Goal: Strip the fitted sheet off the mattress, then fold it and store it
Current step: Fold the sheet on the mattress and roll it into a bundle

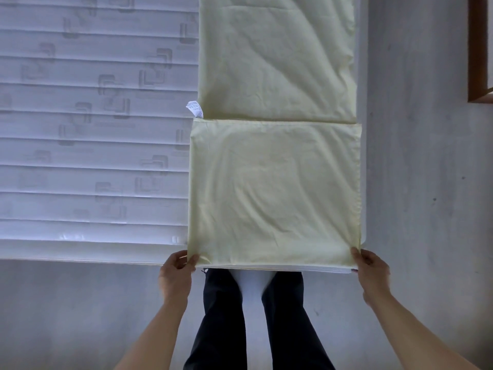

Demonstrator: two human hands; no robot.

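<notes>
The left hand (176,265) pinches the near left corner of the pale yellow cotton fitted sheet (274,182), and the right hand (369,264) pinches its near right corner. The sheet lies as a long folded strip along the right edge of the bare white quilted mattress (93,156), its long axis running away from the person, the near end doubled back over itself.

Folding the pale yellow fitted sheet (274,182) on the bare mattress (93,129).
My left hand (177,271) and right hand (370,268) pinch its two near corners at the mattress's near edge.
</notes>
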